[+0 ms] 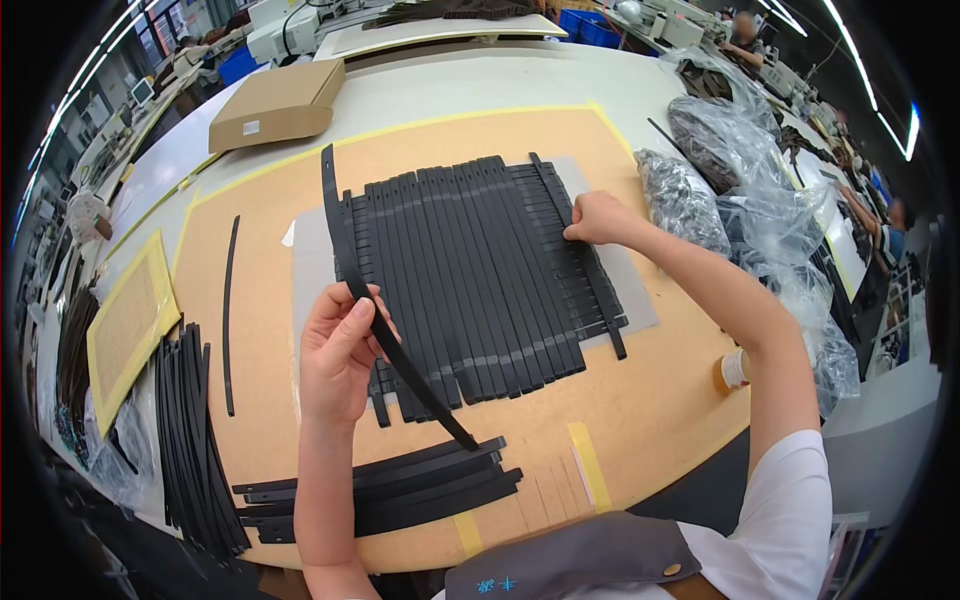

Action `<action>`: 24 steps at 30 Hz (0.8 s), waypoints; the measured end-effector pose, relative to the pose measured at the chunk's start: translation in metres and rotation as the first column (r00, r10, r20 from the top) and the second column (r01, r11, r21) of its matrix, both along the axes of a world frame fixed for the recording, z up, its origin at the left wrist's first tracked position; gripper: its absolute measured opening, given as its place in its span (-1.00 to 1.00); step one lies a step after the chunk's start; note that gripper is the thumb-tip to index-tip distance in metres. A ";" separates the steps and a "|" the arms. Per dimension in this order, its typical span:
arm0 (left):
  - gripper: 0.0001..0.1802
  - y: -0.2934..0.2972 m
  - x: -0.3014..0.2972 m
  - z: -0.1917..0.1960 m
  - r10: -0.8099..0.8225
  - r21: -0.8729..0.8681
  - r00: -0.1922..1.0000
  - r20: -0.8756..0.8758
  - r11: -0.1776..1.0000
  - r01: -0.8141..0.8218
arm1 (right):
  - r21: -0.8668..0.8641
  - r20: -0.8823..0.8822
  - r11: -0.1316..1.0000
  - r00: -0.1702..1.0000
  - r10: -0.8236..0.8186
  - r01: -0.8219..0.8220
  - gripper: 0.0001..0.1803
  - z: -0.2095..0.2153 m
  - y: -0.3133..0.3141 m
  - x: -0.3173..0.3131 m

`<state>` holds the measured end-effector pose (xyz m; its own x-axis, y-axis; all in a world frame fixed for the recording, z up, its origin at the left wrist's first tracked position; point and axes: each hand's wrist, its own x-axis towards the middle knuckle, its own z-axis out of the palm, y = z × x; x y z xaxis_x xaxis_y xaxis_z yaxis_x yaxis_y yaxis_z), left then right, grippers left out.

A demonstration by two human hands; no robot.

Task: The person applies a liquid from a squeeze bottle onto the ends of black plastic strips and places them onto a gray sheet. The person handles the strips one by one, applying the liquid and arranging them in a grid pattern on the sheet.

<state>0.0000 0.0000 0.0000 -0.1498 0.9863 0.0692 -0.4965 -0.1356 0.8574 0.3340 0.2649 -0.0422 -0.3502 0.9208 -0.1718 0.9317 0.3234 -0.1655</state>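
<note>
My left hand [342, 350] is closed round a long, thin black strap [335, 205], pinching it between thumb and fingers. The strap stands tilted, with a small slot near its top end and its lower end over the near straps. Below and beyond it lies a panel of black straps [450, 270] laid side by side, with paler bands across both ends. My right hand [600, 218] is closed in a pinch at a slanting black strap [547, 180] on the panel's right side. Its fingertips partly hide that strap. Narrow crosswise pieces show beneath it.
Several loose straps [380, 497] lie along the near edge, and another bundle [185, 450] hangs at the left. A brown cardboard box [275, 108] sits at the far left. Plastic-wrapped bundles [685, 200] line the right side. An orange-and-white roll [732, 371] stands near my right arm.
</note>
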 end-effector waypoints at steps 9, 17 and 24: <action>-0.81 0.000 0.009 -0.004 -0.018 -0.032 1.000 -0.003 0.999 0.018 | -0.196 -0.195 0.979 0.975 -0.103 0.064 -0.78 -0.005 -0.011 -0.004; -0.82 0.001 0.015 -0.009 -0.055 -0.049 0.998 -0.025 0.997 0.054 | -0.146 -0.200 0.988 0.977 -0.079 0.050 -0.79 -0.005 -0.014 -0.015; -0.81 -0.001 0.023 -0.012 -0.103 -0.068 0.993 -0.054 0.993 0.100 | -0.147 -0.241 0.988 0.967 -0.086 0.051 -0.75 0.007 -0.022 -0.019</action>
<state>0.0234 -0.0010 -0.0119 -0.0464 0.9989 0.0097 -0.4545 -0.0297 0.8903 0.3154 0.2424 -0.0355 -0.3343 0.9175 -0.2157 0.8757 0.2177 -0.4310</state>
